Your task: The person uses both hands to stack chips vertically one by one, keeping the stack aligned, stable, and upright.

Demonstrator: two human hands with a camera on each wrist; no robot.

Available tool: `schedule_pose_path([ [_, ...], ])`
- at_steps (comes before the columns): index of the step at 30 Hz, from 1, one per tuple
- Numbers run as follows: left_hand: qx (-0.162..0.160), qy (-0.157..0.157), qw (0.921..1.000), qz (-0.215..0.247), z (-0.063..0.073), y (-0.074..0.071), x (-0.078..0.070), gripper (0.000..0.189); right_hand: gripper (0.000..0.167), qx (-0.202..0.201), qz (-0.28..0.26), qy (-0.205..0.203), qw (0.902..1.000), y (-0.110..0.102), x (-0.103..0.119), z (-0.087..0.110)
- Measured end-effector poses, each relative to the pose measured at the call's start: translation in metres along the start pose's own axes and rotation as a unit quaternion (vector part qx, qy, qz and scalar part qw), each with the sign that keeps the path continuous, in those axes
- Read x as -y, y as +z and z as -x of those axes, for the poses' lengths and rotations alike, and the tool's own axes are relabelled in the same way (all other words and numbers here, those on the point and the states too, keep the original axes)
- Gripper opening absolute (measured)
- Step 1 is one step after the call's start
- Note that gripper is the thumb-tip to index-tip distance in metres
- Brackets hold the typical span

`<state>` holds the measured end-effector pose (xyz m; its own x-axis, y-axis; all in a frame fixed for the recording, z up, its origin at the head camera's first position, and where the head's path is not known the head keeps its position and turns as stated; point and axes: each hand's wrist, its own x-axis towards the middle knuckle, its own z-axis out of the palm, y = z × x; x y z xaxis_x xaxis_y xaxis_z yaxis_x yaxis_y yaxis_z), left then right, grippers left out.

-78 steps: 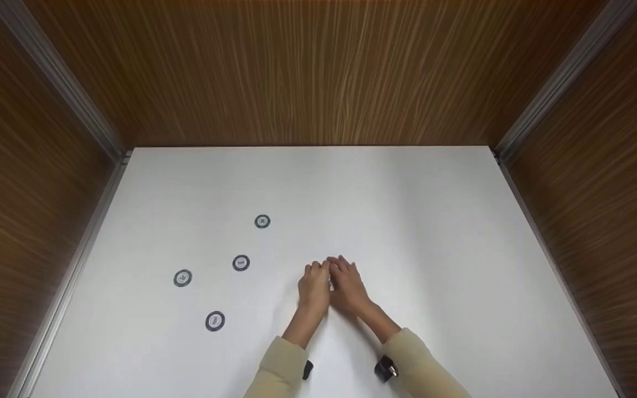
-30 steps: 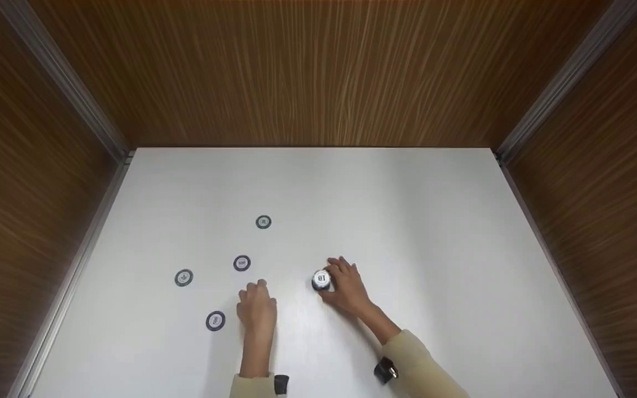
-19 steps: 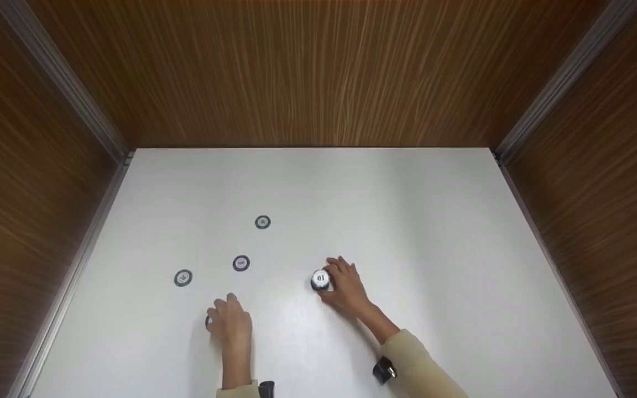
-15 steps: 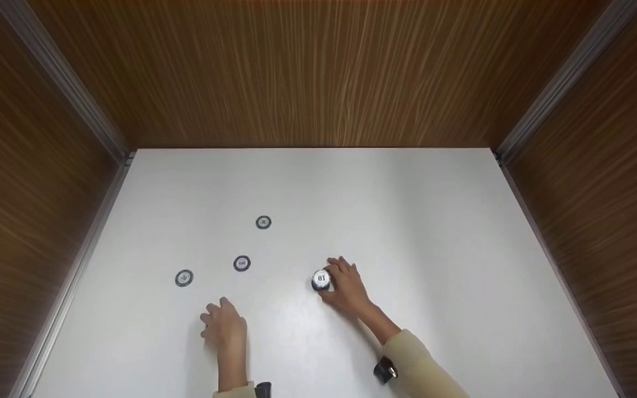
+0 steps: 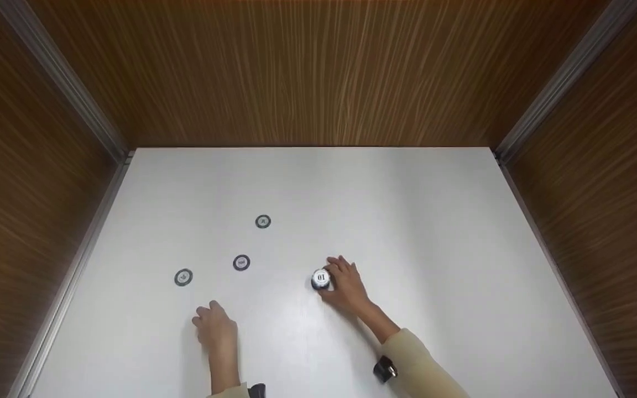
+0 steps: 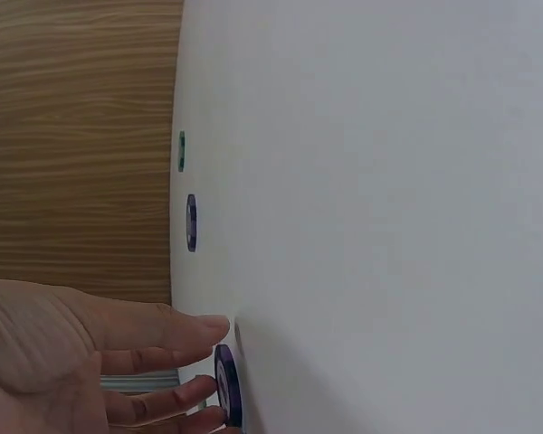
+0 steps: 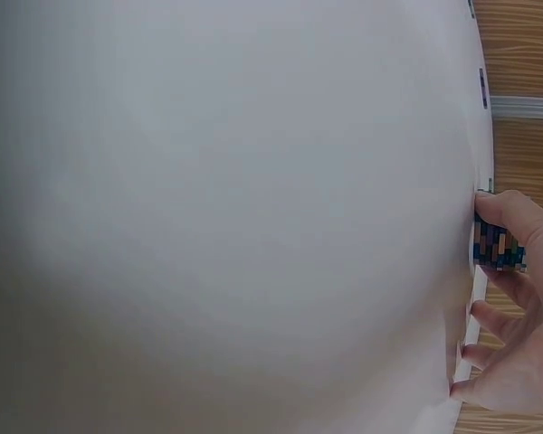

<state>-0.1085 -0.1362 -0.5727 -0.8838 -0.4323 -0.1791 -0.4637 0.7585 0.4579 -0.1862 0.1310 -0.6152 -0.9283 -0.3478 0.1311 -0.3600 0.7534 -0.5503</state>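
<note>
At the front left of the white table my left hand (image 5: 217,330) is palm down over a purple poker chip, which it hides in the head view. In the left wrist view this purple poker chip (image 6: 227,384) shows at the fingertips, thumb beside its rim and fingers bent against it. Near the middle, my right hand (image 5: 347,287) holds the side of a stack of poker chips (image 5: 321,278) whose top one reads 10. Multicoloured edges of the stack show between thumb and fingers in the right wrist view.
A green chip (image 5: 183,277) lies beyond my left hand. Further off lie a purple chip (image 5: 241,262) and another green chip (image 5: 263,221). Brown wood-grain panels (image 5: 318,72) close off the back and both sides of the table (image 5: 440,210).
My left hand has come away from the stack, moving left and toward the front edge, and now covers the nearest purple chip. The right hand and the stack have stayed in place.
</note>
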Motion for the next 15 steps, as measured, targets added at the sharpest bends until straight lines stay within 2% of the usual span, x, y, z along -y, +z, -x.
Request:
schedule_pose_path([
  [7,-0.006,-0.018,0.9994,0.028,-0.0055,0.0011,0.0082,0.037,0.045,-0.016,0.003,-0.013,0.9998,0.0006,-0.0009,-0.0004],
  [13,-0.012,-0.023,0.9989,0.038,-0.0081,0.0007,0.0079,0.029,0.046,-0.023,0.003,-0.018,0.9996,0.0005,-0.0019,-0.0008],
  [15,-0.012,-0.023,0.9988,0.041,-0.0083,0.0008,0.0079,0.032,0.046,-0.019,-0.002,-0.014,0.9997,0.0007,-0.0018,-0.0009],
])
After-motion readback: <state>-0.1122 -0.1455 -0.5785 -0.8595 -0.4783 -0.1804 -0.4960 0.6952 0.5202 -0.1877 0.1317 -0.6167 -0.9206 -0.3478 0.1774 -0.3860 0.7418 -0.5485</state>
